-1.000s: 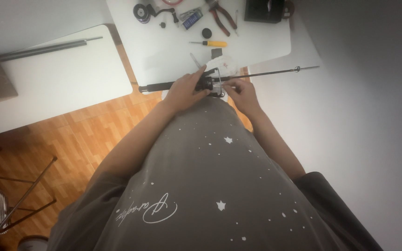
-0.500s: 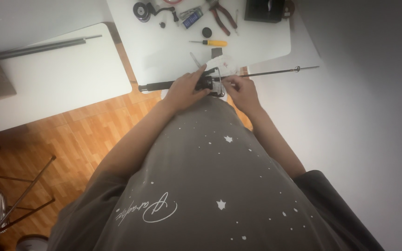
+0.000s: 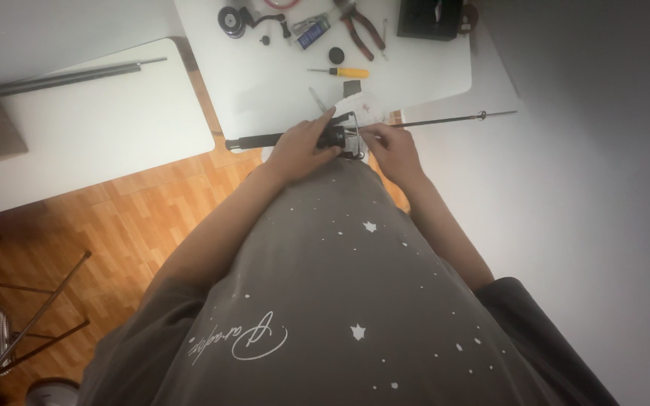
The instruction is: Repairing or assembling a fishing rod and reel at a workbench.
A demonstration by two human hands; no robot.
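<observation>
Still mid-assembly: left hand (image 3: 302, 146) clamps the fishing rod (image 3: 445, 119) at its reel (image 3: 344, 135). Right hand (image 3: 393, 146) pinches the reel's small parts; yellow screwdriver (image 3: 344, 73) and pliers (image 3: 359, 26) lie unused far off.

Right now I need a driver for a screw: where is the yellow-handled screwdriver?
In the head view the yellow-handled screwdriver lies flat on the white table, beyond both hands, just below the red-handled pliers and beside a small black round cap.

Grey star-patterned shirt (image 3: 355, 301), yellow-handled screwdriver (image 3: 340, 73), red-handled pliers (image 3: 359, 26), white table (image 3: 280, 83).
</observation>
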